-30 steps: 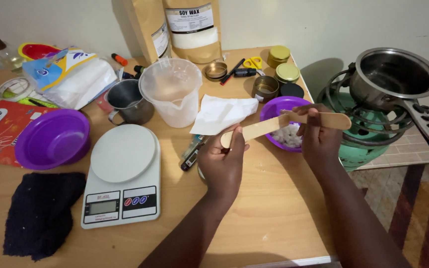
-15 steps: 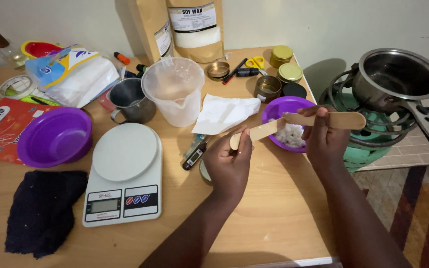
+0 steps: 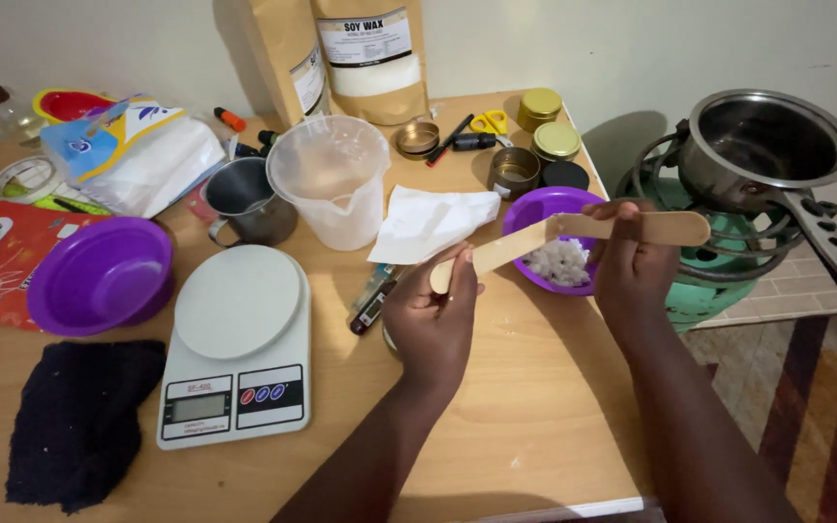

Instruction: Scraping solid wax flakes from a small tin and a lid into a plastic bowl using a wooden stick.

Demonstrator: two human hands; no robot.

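Both my hands grip flat wooden sticks: left hand (image 3: 430, 324) pinches one wooden stick (image 3: 492, 254), right hand (image 3: 632, 266) the other stick (image 3: 646, 228), above the purple bowl (image 3: 525, 215) of white flakes (image 3: 559, 261). I judge I'm pairing them; aligning needs care.

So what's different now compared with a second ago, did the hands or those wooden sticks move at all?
Barely. The left hand and right hand each keep hold of a flat wooden stick, left stick, right stick, above the purple bowl of white flakes. The sticks' overlap shifted slightly and the right stick now lies more level. The scale, jug and pot stayed put.
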